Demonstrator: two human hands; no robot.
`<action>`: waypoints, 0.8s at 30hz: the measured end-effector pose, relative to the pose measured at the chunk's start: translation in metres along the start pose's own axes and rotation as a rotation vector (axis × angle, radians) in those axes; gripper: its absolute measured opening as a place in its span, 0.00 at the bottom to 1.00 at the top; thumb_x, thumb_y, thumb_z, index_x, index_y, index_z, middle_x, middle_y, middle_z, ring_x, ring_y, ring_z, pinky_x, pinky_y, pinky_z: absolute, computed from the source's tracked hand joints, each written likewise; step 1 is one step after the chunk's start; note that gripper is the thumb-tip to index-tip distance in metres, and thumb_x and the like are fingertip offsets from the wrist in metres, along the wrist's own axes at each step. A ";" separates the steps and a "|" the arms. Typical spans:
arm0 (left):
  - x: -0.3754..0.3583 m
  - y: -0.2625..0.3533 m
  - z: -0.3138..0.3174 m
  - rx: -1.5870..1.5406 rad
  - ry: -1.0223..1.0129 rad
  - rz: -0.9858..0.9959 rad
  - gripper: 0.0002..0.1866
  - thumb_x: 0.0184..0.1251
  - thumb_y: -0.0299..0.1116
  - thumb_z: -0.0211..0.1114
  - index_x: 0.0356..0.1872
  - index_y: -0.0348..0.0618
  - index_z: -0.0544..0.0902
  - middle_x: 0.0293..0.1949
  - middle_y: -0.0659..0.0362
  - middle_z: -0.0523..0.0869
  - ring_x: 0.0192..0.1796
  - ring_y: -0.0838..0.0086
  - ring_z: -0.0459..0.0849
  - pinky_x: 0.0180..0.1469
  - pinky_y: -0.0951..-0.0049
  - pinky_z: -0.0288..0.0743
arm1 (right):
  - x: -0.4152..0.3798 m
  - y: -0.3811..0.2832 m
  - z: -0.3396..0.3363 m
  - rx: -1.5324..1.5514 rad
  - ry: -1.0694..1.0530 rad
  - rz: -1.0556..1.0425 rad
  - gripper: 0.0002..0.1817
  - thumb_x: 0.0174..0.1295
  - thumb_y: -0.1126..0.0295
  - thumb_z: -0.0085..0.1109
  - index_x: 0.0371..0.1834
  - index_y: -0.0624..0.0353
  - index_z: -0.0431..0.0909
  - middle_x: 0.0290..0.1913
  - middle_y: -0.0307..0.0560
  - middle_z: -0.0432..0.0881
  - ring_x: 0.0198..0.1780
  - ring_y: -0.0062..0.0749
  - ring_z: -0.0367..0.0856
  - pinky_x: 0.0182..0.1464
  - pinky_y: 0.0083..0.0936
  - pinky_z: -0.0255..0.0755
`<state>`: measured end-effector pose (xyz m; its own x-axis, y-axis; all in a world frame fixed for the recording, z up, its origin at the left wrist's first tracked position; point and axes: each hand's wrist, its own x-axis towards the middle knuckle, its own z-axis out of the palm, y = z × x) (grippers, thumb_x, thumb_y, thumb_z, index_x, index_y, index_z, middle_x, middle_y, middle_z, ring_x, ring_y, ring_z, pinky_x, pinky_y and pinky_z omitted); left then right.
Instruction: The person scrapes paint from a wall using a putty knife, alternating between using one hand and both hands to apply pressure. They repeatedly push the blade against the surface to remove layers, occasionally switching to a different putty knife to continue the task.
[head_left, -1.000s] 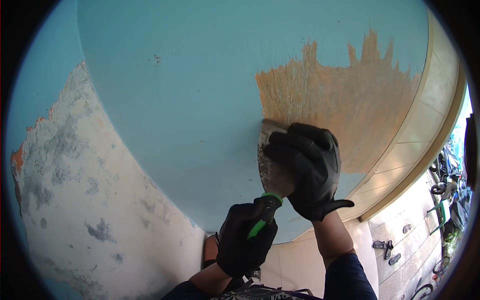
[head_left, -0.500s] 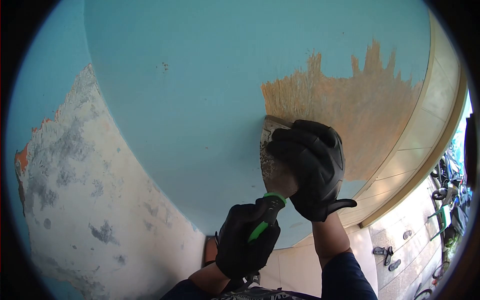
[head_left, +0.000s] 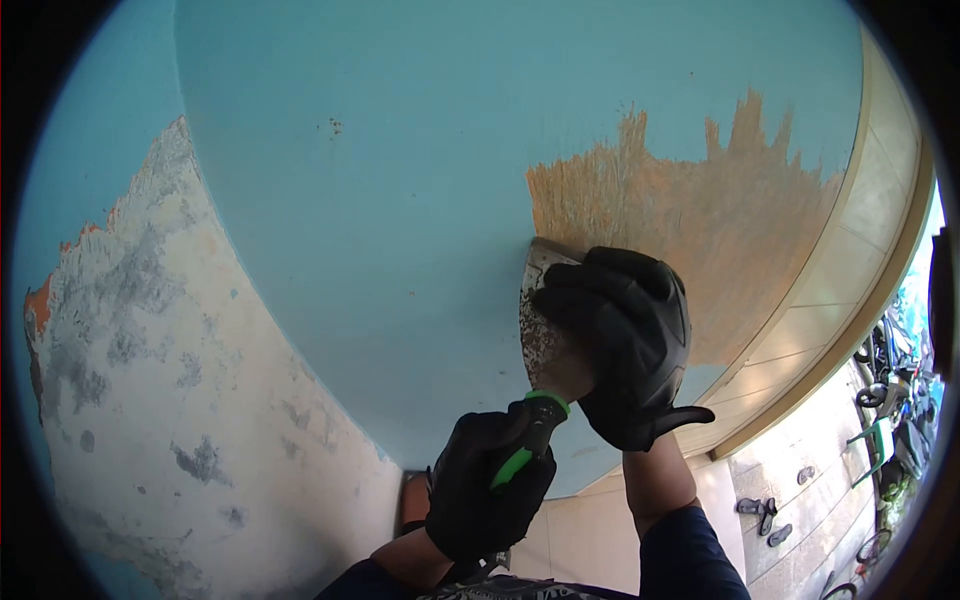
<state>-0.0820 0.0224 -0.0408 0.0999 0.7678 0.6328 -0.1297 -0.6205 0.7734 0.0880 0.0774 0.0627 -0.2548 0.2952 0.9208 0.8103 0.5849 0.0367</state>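
A paint scraper (head_left: 545,330) with a wide, paint-speckled metal blade and a green-and-black handle is set against the light-blue wall (head_left: 380,230). Its blade edge meets the lower left border of a bare brownish patch (head_left: 740,220) where the paint is off. My left hand (head_left: 490,485), in a black glove, is closed around the handle. Over the blade lies my right hand (head_left: 625,345), gloved too, its fingers bent across the metal and pressing it toward the wall. Part of the blade is hidden under those fingers.
On the left, an adjoining wall (head_left: 150,360) shows whitish plaster with grey blotches. Beige tiles (head_left: 800,330) edge the right and lower side. Farther right on the floor are sandals (head_left: 765,515), a green chair (head_left: 877,448) and parked motorbikes (head_left: 890,385).
The view has shifted slightly, so the wall patch sits a little lower. Both hands keep their hold, and the scraper blade has hardly moved against the wall.
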 end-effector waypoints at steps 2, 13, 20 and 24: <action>0.000 0.000 -0.002 0.022 -0.017 0.001 0.27 0.60 0.19 0.75 0.60 0.39 0.74 0.52 0.48 0.84 0.48 0.62 0.89 0.48 0.66 0.82 | 0.001 0.001 -0.001 -0.007 0.000 -0.008 0.18 0.46 0.64 0.74 0.44 0.42 0.89 0.52 0.30 0.87 0.60 0.39 0.80 0.58 0.44 0.70; -0.001 0.005 -0.003 0.024 -0.065 -0.005 0.27 0.66 0.11 0.64 0.63 0.42 0.71 0.50 0.52 0.80 0.42 0.72 0.83 0.43 0.70 0.79 | -0.001 0.000 0.001 -0.047 0.022 -0.052 0.19 0.44 0.64 0.74 0.44 0.43 0.89 0.51 0.32 0.87 0.58 0.38 0.81 0.57 0.44 0.71; -0.003 0.006 -0.001 0.015 -0.054 -0.003 0.26 0.66 0.10 0.62 0.63 0.42 0.71 0.49 0.50 0.80 0.42 0.72 0.83 0.42 0.70 0.78 | -0.007 -0.003 -0.001 -0.037 0.006 -0.025 0.19 0.44 0.64 0.74 0.43 0.44 0.89 0.50 0.32 0.87 0.57 0.40 0.82 0.57 0.44 0.72; -0.005 0.010 0.004 0.025 -0.070 0.020 0.26 0.66 0.09 0.62 0.62 0.42 0.71 0.49 0.51 0.80 0.42 0.73 0.83 0.42 0.71 0.78 | -0.007 -0.002 -0.002 0.012 0.009 -0.004 0.18 0.45 0.65 0.74 0.44 0.44 0.89 0.50 0.32 0.88 0.57 0.39 0.82 0.56 0.43 0.72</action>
<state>-0.0802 0.0112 -0.0361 0.1665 0.7425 0.6488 -0.1081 -0.6403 0.7605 0.0893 0.0733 0.0571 -0.2535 0.2858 0.9242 0.8028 0.5952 0.0361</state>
